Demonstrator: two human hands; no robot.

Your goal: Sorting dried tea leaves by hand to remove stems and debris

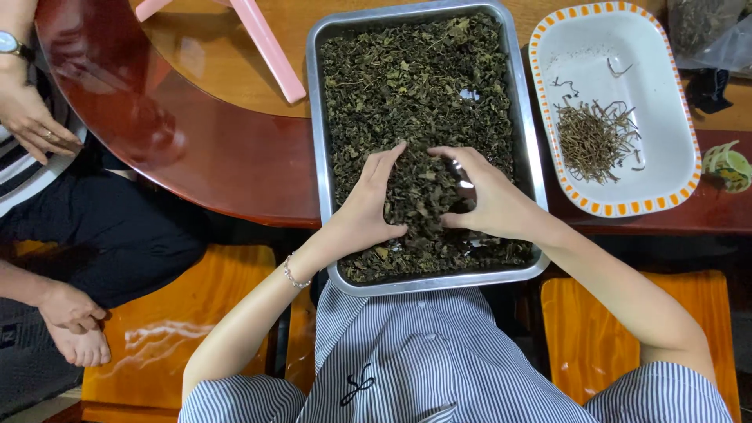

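Both hands work in one rectangular stainless-steel tray [317, 117] of dark green dried leaves [415, 86], set at the near edge of the red-brown lacquered wooden table [235, 164]. The left hand [368, 207] and right hand [482, 196] curl toward each other, fingers half-closed, cupping a mound of leaves between them. One white oval dish with an orange-dashed rim [674, 102] holds thin brown stems [595, 141] beside the tray's right edge. Another person's hand [31, 117] rests at the table's left edge, arm cut off.
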